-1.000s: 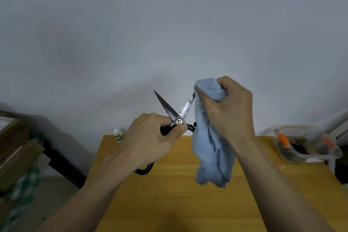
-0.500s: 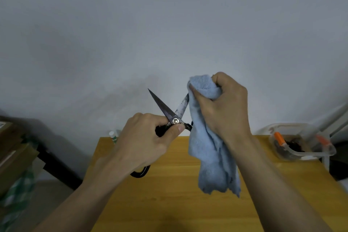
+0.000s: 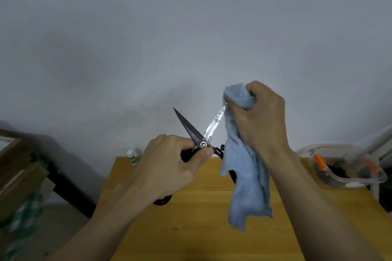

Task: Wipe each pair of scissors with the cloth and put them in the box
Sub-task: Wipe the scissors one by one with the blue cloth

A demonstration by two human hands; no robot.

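Observation:
My left hand grips a pair of black-handled scissors by the handles, thumb near the pivot screw. The blades are spread and point up; the dark left blade is bare. My right hand holds a light blue cloth bunched around the tip of the shiny, stained right blade, and the rest of the cloth hangs down over the table. A clear plastic box at the table's right edge holds scissors with orange handles.
The wooden table lies under both hands. A small white bottle with a green label stands at its far left corner. Cardboard boxes and a green checked cloth are off to the left, and a grey wall stands behind.
My right hand slid the cloth up the right blade from near the pivot to the tip, baring most of that blade. My left hand kept its grip on the handles.

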